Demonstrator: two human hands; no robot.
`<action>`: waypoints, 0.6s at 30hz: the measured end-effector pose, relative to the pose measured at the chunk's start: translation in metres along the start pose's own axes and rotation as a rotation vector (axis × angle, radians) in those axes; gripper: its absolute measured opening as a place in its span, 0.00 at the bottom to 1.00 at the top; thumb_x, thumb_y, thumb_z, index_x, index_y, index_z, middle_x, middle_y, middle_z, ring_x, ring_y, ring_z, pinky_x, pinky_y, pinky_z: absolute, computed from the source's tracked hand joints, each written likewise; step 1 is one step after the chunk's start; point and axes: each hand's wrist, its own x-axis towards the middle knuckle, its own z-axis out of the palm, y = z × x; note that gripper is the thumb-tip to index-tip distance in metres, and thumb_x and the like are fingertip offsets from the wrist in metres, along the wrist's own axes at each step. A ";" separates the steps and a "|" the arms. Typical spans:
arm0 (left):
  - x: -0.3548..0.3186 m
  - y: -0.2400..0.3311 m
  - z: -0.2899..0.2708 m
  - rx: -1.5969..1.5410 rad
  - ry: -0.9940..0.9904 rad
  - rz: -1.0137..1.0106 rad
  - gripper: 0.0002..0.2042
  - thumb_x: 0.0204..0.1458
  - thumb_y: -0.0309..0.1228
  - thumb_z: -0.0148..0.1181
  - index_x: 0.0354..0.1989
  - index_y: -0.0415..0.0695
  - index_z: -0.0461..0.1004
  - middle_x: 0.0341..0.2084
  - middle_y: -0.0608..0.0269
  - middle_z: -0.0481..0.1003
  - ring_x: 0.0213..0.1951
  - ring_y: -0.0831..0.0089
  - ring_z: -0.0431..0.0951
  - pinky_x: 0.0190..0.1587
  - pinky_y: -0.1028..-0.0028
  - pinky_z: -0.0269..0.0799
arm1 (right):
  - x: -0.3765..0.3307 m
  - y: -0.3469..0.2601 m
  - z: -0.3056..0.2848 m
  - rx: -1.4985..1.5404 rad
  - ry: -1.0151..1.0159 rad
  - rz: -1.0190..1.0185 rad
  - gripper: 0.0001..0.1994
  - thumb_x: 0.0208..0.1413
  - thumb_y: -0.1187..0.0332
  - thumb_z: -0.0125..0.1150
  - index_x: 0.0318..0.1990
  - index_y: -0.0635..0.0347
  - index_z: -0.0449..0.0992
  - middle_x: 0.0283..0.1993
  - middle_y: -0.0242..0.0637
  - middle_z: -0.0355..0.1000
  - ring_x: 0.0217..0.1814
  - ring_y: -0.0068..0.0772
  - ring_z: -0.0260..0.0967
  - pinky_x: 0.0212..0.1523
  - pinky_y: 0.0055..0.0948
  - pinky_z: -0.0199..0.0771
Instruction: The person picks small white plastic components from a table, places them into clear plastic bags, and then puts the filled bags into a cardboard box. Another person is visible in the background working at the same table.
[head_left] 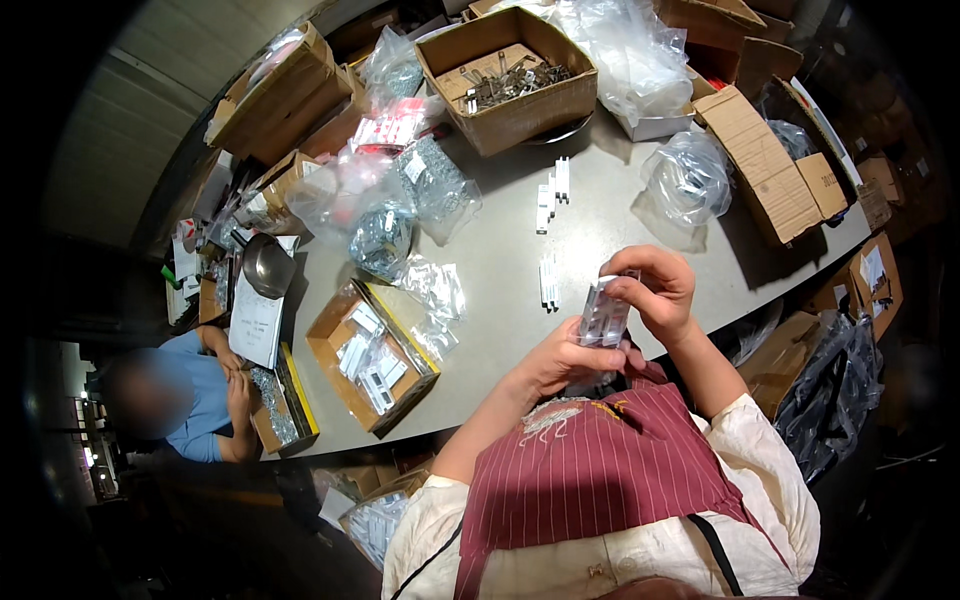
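Fingers of the left hand [560,362] and the right hand [655,292] are closed together on a small clear plastic packet [604,318], held upright between them above the near edge of the grey table [600,225]. Just beyond the packet, white plastic strips [548,282] are laid on the table. Farther back from the packet, an open cardboard box of metal parts [507,77] is seen.

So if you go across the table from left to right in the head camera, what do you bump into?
Metal bowl → open box of white parts → white strips lying on the table → small clear packet in both hands → flattened cardboard box.
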 end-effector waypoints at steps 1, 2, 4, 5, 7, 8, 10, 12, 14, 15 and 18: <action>0.000 0.002 0.003 -0.012 0.043 0.020 0.20 0.52 0.26 0.72 0.52 0.36 0.72 0.40 0.52 0.82 0.47 0.62 0.83 0.57 0.64 0.76 | -0.005 0.003 -0.001 0.025 0.014 0.003 0.08 0.53 0.82 0.68 0.41 0.71 0.80 0.37 0.40 0.80 0.37 0.26 0.77 0.39 0.25 0.75; 0.000 0.003 0.006 -0.015 0.041 0.023 0.20 0.52 0.26 0.72 0.52 0.36 0.72 0.39 0.52 0.82 0.46 0.63 0.83 0.56 0.64 0.76 | -0.008 0.004 -0.001 0.052 0.027 0.005 0.08 0.53 0.82 0.68 0.41 0.71 0.80 0.37 0.39 0.80 0.37 0.27 0.77 0.40 0.25 0.76; 0.001 0.004 0.008 -0.022 0.040 0.029 0.20 0.52 0.26 0.72 0.51 0.36 0.73 0.38 0.53 0.82 0.44 0.64 0.83 0.55 0.64 0.77 | -0.011 0.003 0.004 0.020 0.029 0.049 0.07 0.54 0.81 0.67 0.40 0.70 0.80 0.37 0.39 0.80 0.37 0.26 0.77 0.40 0.25 0.76; 0.002 0.001 0.005 -0.015 0.029 0.016 0.19 0.52 0.26 0.72 0.51 0.37 0.73 0.37 0.54 0.82 0.44 0.65 0.83 0.54 0.64 0.77 | -0.010 0.001 0.007 -0.008 0.010 0.070 0.06 0.55 0.81 0.67 0.40 0.70 0.81 0.37 0.39 0.80 0.36 0.26 0.77 0.40 0.24 0.76; 0.005 -0.006 -0.006 0.003 0.007 -0.011 0.18 0.52 0.26 0.72 0.50 0.37 0.73 0.36 0.55 0.81 0.42 0.66 0.83 0.53 0.66 0.78 | -0.010 -0.004 0.009 -0.064 -0.041 0.205 0.07 0.56 0.78 0.67 0.41 0.68 0.83 0.37 0.38 0.81 0.40 0.28 0.77 0.43 0.27 0.76; 0.006 -0.006 -0.009 0.015 0.035 0.011 0.18 0.53 0.26 0.71 0.50 0.37 0.73 0.35 0.56 0.81 0.42 0.67 0.83 0.52 0.67 0.78 | -0.011 0.000 0.009 -0.120 -0.101 0.162 0.07 0.56 0.77 0.67 0.42 0.67 0.83 0.38 0.38 0.82 0.43 0.30 0.78 0.46 0.29 0.76; 0.006 0.000 -0.014 0.037 0.082 0.050 0.17 0.53 0.26 0.71 0.49 0.38 0.74 0.34 0.57 0.80 0.40 0.68 0.83 0.50 0.68 0.78 | -0.014 0.011 0.004 -0.237 -0.219 0.076 0.09 0.57 0.75 0.67 0.45 0.66 0.84 0.40 0.38 0.83 0.49 0.34 0.78 0.52 0.33 0.76; -0.006 0.017 -0.001 0.021 0.131 0.030 0.16 0.54 0.24 0.69 0.50 0.38 0.73 0.37 0.60 0.79 0.42 0.70 0.82 0.49 0.70 0.78 | -0.014 0.013 -0.003 -0.223 -0.300 0.058 0.11 0.59 0.71 0.65 0.47 0.62 0.85 0.48 0.40 0.83 0.59 0.43 0.76 0.63 0.41 0.69; -0.013 0.022 -0.005 0.066 0.148 0.055 0.17 0.54 0.23 0.69 0.51 0.37 0.73 0.40 0.61 0.78 0.43 0.71 0.82 0.50 0.70 0.78 | -0.009 0.008 -0.005 -0.193 -0.321 0.009 0.12 0.60 0.68 0.65 0.49 0.59 0.85 0.50 0.41 0.82 0.59 0.45 0.75 0.66 0.42 0.67; -0.016 0.024 -0.010 0.131 0.144 0.050 0.19 0.53 0.23 0.69 0.52 0.37 0.73 0.43 0.63 0.77 0.45 0.73 0.80 0.51 0.71 0.77 | -0.006 0.003 -0.007 -0.241 -0.338 -0.021 0.13 0.57 0.69 0.67 0.49 0.59 0.85 0.55 0.41 0.80 0.61 0.47 0.74 0.68 0.45 0.66; -0.025 0.030 -0.011 0.330 0.108 0.059 0.20 0.50 0.22 0.70 0.52 0.38 0.73 0.42 0.64 0.77 0.45 0.75 0.79 0.51 0.73 0.76 | 0.009 -0.017 -0.004 -0.282 -0.498 -0.157 0.13 0.56 0.68 0.68 0.47 0.63 0.85 0.60 0.46 0.78 0.66 0.53 0.70 0.70 0.50 0.63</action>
